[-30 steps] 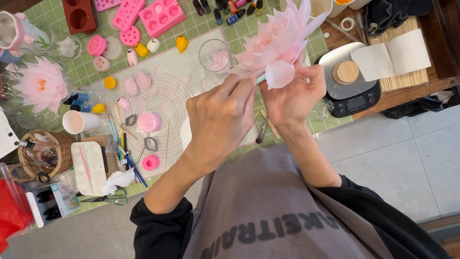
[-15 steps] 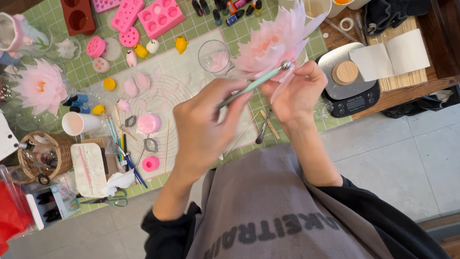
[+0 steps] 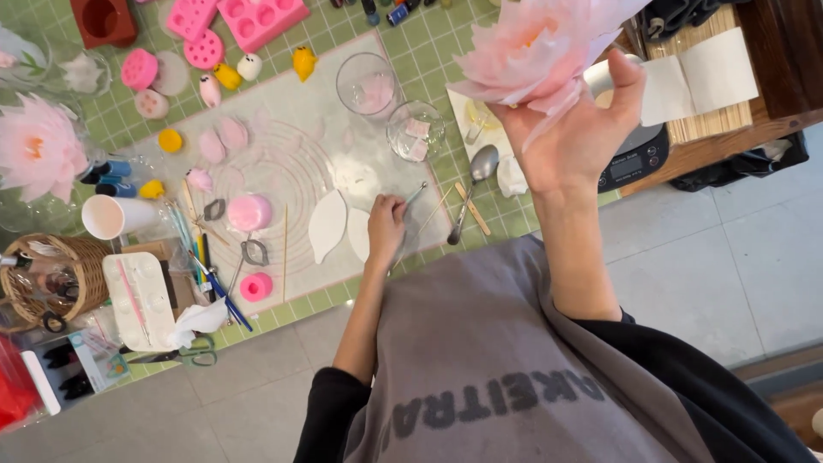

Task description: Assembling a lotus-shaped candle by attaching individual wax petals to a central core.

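My right hand (image 3: 574,129) is raised above the table and grips a large pale pink flower (image 3: 536,47) with thin petals from below. My left hand (image 3: 386,225) is down on the translucent work mat (image 3: 291,163), its fingers closed on a thin metal modelling tool (image 3: 411,195) whose tip points up to the right. Two white petal-shaped cutouts (image 3: 330,225) lie on the mat just left of that hand.
Two clear glass bowls (image 3: 367,83) and a metal spoon (image 3: 476,180) sit near the mat. Pink moulds (image 3: 257,17), small pink pieces, a second pink flower (image 3: 34,146), a paper cup (image 3: 107,216), a wicker basket (image 3: 51,279), scissors and brushes crowd the left. A kitchen scale (image 3: 634,159) stands at right.
My left hand has dropped from the flower to the mat, taking the thin tool with it. My right hand has lifted the flower higher and to the right.
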